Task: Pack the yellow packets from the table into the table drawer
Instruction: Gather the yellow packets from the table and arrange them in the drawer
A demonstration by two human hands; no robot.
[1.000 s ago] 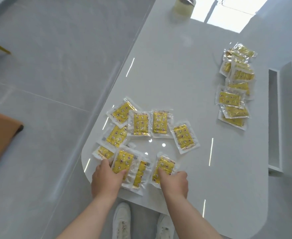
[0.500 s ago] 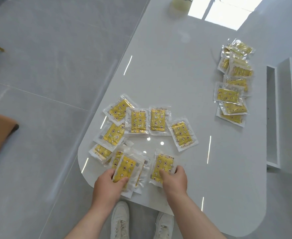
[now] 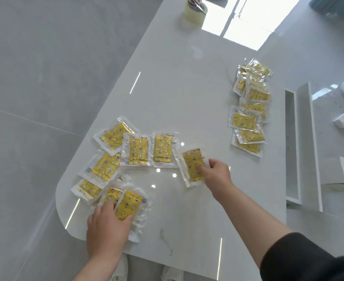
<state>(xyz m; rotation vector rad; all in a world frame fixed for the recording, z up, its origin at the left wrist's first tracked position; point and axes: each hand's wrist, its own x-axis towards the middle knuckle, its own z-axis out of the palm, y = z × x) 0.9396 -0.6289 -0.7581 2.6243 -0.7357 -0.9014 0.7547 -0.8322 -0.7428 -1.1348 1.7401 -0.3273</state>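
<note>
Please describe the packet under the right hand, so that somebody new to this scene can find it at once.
On the table's rounded near end, yellow packets lie in an arc. The packet is at the arc's right end. Unlike the two straight packets to its left, it lies tilted, and the right hand pinches it.

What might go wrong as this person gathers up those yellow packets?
The left hand grips a loose stack right by the table edge; the glossy wrappers might slide apart and drop to the floor. The right hand pinches a single packet by one side only, so it may slip. The open drawer looks narrow, so a handful could snag on its rim.
</note>
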